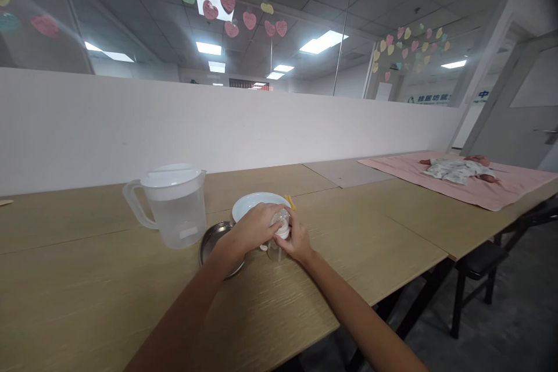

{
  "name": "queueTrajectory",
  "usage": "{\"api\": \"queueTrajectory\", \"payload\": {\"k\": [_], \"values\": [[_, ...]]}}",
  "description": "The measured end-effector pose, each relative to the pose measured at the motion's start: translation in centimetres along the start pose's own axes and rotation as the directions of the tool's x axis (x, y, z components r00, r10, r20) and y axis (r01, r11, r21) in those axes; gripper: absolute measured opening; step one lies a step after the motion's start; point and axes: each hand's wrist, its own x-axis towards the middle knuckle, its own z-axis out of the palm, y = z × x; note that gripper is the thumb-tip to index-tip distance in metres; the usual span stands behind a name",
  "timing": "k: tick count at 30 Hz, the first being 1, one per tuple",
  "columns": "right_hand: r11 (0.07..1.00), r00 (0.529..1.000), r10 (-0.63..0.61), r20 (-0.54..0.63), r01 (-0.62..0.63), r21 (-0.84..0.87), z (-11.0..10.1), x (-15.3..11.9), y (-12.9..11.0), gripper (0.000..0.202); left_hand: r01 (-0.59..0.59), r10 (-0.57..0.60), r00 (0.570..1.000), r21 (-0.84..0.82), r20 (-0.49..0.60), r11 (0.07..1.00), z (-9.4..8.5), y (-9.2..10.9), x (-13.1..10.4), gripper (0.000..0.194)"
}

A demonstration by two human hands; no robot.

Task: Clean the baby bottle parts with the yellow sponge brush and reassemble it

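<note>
A clear baby bottle (277,253) with a white collar and a see-through top stands upright on the table in front of me. My left hand (258,226) reaches in from the left, its fingers closed around the top of the bottle. From the other side, my right hand (299,238) grips the collar and upper part. Both hands partly cover the bottle. Just behind them lies a white plate (248,203) with something yellow (289,202) at its right edge. A round metal dish (212,242) sits partly under my left forearm. Beside the bottle is a small white spoon-like piece (263,248).
A lidded clear plastic pitcher (179,209) stands to the left of the dish. Far right, a small figure in a patterned garment (457,170) lies on a pink cloth (392,170). A black stool (483,260) stands by the table's right edge. A white wall (131,128) runs behind.
</note>
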Motion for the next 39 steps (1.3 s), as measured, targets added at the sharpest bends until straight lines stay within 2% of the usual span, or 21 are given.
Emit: {"api": "queueTrajectory", "payload": {"k": [8,12,19,24,29,34,39], "values": [[1.0,1.0,-0.008,0.01,0.008,-0.014,-0.18,0.07,-0.11,0.073,0.031,-0.029,0.999,0.06,-0.038,0.998,0.7,-0.03,0.18,0.036],[1.0,1.0,-0.012,0.011,0.012,-0.008,-0.25,0.13,-0.21,0.074,0.034,-0.03,0.998,0.097,-0.048,0.995,0.75,0.24,0.28,0.031],[1.0,1.0,0.001,0.009,-0.001,0.005,-0.18,0.2,-0.19,0.074,0.048,-0.045,0.998,0.086,-0.041,0.995,0.49,0.49,0.22,0.03],[0.999,0.999,-0.035,0.001,0.035,-0.019,-0.19,0.18,-0.2,0.079,0.067,-0.065,0.997,0.102,-0.031,0.992,0.59,0.57,0.23,0.03],[0.999,1.0,-0.014,-0.018,0.013,-0.036,-0.15,0.16,-0.43,0.077,0.083,-0.081,0.996,0.054,-0.043,0.995,0.5,0.38,0.34,0.037],[0.999,0.998,0.001,-0.059,0.001,0.035,-0.05,0.22,-0.54,0.073,0.09,-0.092,0.994,-0.025,-0.064,0.996,0.37,0.11,0.42,0.038],[0.995,0.998,-0.005,-0.07,0.012,0.099,0.07,0.19,-0.38,0.073,0.086,-0.088,0.993,-0.032,-0.073,0.996,0.71,-0.18,0.48,0.038]]}}
